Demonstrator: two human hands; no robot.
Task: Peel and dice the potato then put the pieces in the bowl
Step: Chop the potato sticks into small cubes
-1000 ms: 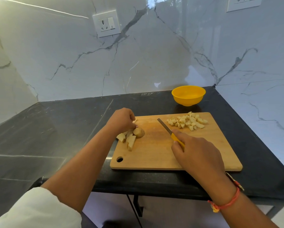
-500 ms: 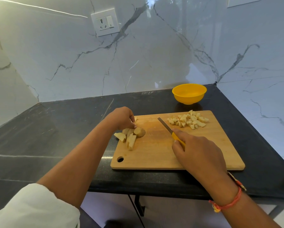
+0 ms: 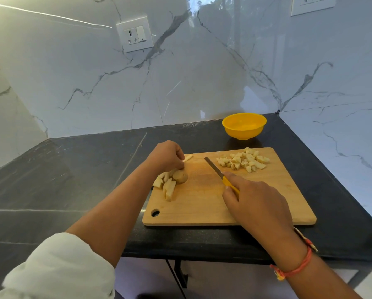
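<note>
Knife [image 3: 213,168] clenched in the right grip [image 3: 254,203], blade pointing away from it; left grip [image 3: 166,156] curls round potato wedges [image 3: 170,183] just under it.

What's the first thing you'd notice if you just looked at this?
The bright yellow bowl at the back of the black counter pops out first, just behind the wooden cutting board. On the board's far right lies a pile of diced potato, and the right hand grips a yellow-handled knife mid-board while the left hand holds bigger potato chunks at the left.
</note>
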